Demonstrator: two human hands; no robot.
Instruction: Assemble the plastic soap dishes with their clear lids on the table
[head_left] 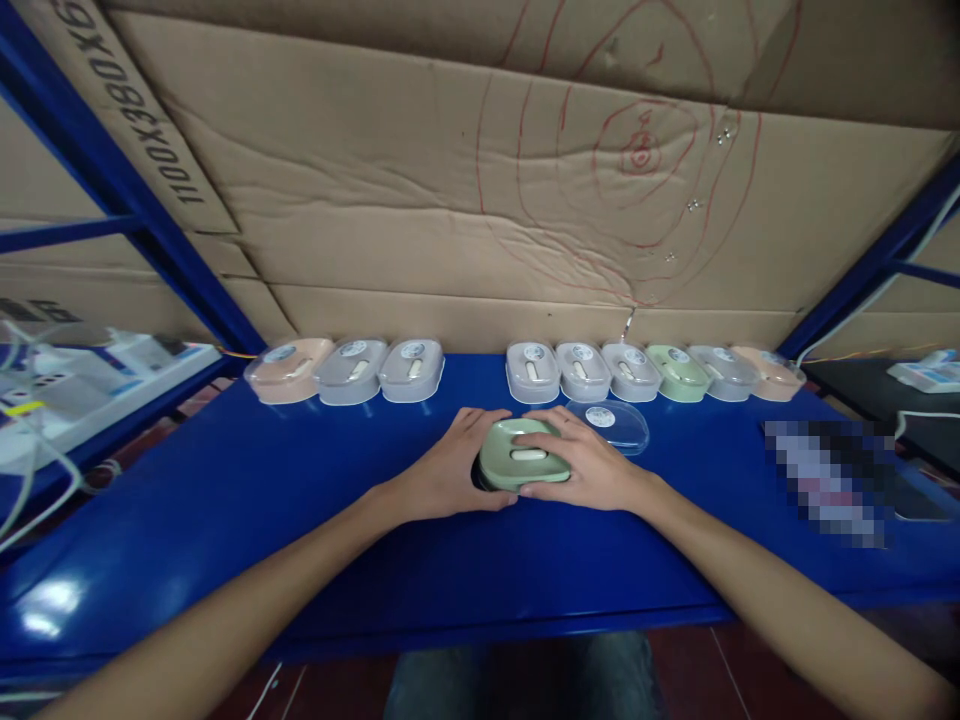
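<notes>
A small pale green plastic box (pixel 501 458) with a white bar on top is held just above or on the blue table, in front of me. My left hand (pixel 442 470) is closed round its left side, thumb at the near edge. From the right, my right hand (pixel 592 462) grips the same box, with fingers over the top and thumb at the front. Behind my right hand lies a clear plastic lid (pixel 626 428) with a round white sticker. The underside of the green box is hidden.
Several clear-lidded boxes stand along the back: a left group with a peach box (pixel 289 380) and grey ones, and a right group with a green box (pixel 682 383). Cardboard (pixel 375 180) walls the back. Power strips (pixel 135 390) and cables sit left; a pixelated patch covers something at right.
</notes>
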